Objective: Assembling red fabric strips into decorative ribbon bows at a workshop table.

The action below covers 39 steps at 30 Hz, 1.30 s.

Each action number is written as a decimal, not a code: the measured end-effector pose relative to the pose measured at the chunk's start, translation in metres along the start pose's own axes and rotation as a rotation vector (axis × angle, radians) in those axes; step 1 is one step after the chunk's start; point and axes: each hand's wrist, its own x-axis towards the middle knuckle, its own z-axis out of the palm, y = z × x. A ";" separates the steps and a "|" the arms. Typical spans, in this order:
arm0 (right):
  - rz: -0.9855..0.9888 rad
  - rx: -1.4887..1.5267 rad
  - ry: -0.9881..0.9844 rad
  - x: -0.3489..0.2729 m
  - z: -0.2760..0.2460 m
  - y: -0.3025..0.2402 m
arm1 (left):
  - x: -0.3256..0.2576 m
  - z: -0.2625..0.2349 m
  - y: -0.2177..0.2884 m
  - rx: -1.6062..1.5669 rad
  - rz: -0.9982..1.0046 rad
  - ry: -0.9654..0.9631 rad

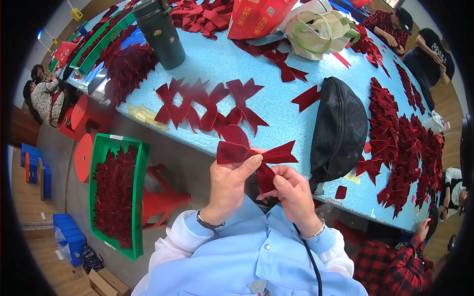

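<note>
A dark red velvet bow is held between my two hands, just off the table's front edge. My left hand pinches it at the knot, thumb on top. With thumb and fingertips, my right hand grips the bow's lower tail. Beyond my hands, several finished-looking red bows lie in a loose row on the blue table. A black mesh pouch stands to the right of my right hand.
A dark green bottle, a red paper bag and a cream bag with green handles stand farther back. A green crate full of bows rests on a red stool at left. Bow piles cover the right side; other people sit around.
</note>
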 end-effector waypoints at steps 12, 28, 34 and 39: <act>0.147 -0.049 -0.232 0.007 -0.005 0.002 | -0.001 -0.001 -0.007 0.074 -0.013 0.021; -0.169 -0.191 -0.023 -0.007 0.002 -0.015 | -0.004 0.011 0.000 0.019 0.002 -0.030; 0.132 -0.029 -0.204 -0.003 -0.005 -0.004 | -0.007 0.009 -0.002 0.055 -0.020 -0.039; 0.219 -0.306 -0.357 -0.002 -0.011 -0.011 | -0.008 0.006 -0.002 0.032 -0.057 -0.038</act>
